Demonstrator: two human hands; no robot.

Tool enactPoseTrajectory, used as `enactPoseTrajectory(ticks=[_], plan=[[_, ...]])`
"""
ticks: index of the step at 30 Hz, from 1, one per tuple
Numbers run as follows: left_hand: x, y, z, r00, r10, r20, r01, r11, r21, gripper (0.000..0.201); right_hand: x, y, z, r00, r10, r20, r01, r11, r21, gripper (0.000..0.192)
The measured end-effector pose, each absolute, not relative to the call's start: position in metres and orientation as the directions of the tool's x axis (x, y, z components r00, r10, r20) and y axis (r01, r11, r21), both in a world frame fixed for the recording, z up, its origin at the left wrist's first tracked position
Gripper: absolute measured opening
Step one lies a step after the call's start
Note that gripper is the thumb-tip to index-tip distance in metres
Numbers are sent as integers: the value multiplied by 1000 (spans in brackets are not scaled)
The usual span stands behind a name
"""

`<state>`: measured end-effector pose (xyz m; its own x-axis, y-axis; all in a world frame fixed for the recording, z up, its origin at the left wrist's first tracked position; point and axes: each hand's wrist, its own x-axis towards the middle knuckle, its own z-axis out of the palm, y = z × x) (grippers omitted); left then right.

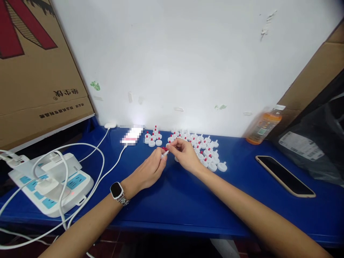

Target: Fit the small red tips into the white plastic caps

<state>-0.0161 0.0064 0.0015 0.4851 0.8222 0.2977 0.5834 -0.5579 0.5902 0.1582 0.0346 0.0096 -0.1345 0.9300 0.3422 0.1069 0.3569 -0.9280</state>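
Note:
Both my hands meet over the middle of the blue table (188, 200). My left hand (149, 170), with a smartwatch (117, 191) on the wrist, pinches a small white piece (164, 154) with a red tip at its fingertips. My right hand (184, 152) has its fingers closed on a small white cap (168, 145) just above it. Several white caps with red tips (204, 148) stand in a cluster right behind my right hand, and a smaller group of them (153, 138) stands to the left.
A white power strip (52, 182) with plugs and white cables sits at the left. A phone (285, 175) lies face up at the right. An orange drink bottle (263, 125) leans on the wall. Cardboard boxes stand left (34, 71) and right.

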Motion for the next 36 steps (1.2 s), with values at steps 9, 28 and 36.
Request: enactPoseTrajectory(ticks=[9,28,36], plan=[[-15,5,4,459,833,309,572,-543,615,28,154,28,10,-98,938,332,61,339,-939,29],[-27,21,-3,446,853,271,620,-513,593,39,172,108,53,-224,824,520,567,544,-618,5],[-30,22,-2,518,828,213,649,-543,532,24,141,167,47,-469,849,244,833,517,-197,8]])
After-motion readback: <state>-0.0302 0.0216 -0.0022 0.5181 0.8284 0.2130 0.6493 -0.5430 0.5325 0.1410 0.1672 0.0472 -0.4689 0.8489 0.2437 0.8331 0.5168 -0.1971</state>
